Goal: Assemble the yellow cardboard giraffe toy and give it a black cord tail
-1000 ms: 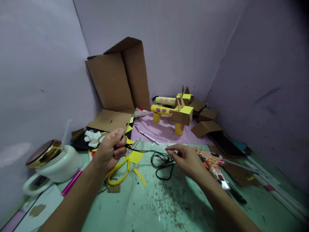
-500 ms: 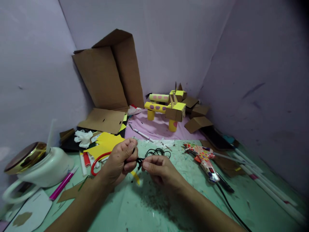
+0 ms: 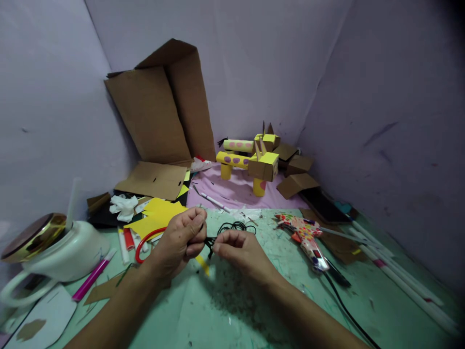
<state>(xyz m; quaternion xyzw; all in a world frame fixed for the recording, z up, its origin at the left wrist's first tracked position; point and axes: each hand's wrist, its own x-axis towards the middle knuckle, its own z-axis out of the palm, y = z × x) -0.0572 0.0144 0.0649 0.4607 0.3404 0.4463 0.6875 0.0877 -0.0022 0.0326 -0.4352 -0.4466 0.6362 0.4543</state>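
Fingers curled, my left hand [image 3: 187, 236] is closed around a bunch of black cord [image 3: 209, 244]. My right hand [image 3: 235, 253] pinches the strands on the other side, its thumb and fingertips close to the left fist. A short tuft of the cord hangs between the two hands. Just behind the right hand, a loose coil of black cord [image 3: 238, 227] lies on the green tabletop. Beyond it, two cardboard animals stand on a pink cloth: a yellow spotted one [image 3: 236, 160] in front and a paler one [image 3: 238, 145] behind.
At right lie a patterned glue gun [image 3: 308, 240] with its black cable and long white tubes [image 3: 395, 276]. On the left are a white mug [image 3: 69, 252], a magenta marker [image 3: 92, 276], yellow paper [image 3: 156, 215] and a red ring-shaped handle [image 3: 145, 242]. Large cardboard [image 3: 152, 111] leans on the wall.
The view has shifted slightly. Both hands keep their hold on the black cord, with very little movement of the fingers.
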